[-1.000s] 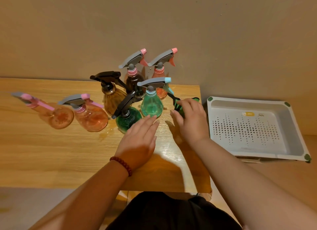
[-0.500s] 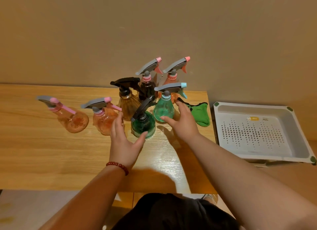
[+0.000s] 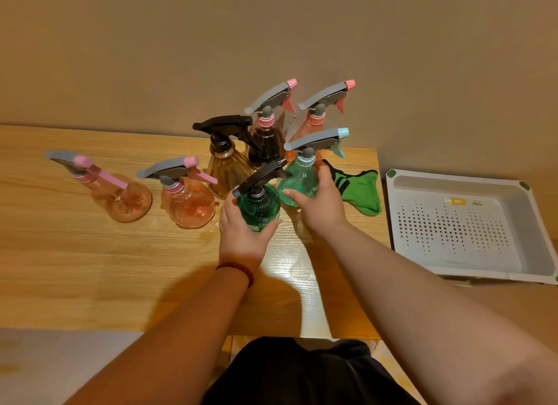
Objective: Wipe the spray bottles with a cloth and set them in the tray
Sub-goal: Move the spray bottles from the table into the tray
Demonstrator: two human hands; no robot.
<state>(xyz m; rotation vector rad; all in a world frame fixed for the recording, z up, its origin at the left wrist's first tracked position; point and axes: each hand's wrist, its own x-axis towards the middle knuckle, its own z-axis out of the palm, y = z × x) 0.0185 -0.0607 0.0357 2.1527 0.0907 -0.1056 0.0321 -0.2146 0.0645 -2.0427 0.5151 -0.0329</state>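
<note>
Now the left hand (image 3: pixel 241 234) wraps the dark green spray bottle (image 3: pixel 259 208), right hand (image 3: pixel 320 203) clasps the teal spray bottle (image 3: pixel 297 181); green cloth (image 3: pixel 363 190) just right of it.

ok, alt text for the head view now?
Left hand grips a dark green spray bottle, right hand a teal spray bottle, on a wooden table. Five more bottles stand around; a green cloth and white perforated tray lie to the right.

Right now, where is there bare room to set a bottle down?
The tray is bare. The table is free in front of the two pink bottles, left of the left hand. Crowded: the bottle cluster beside the green cloth.
</note>
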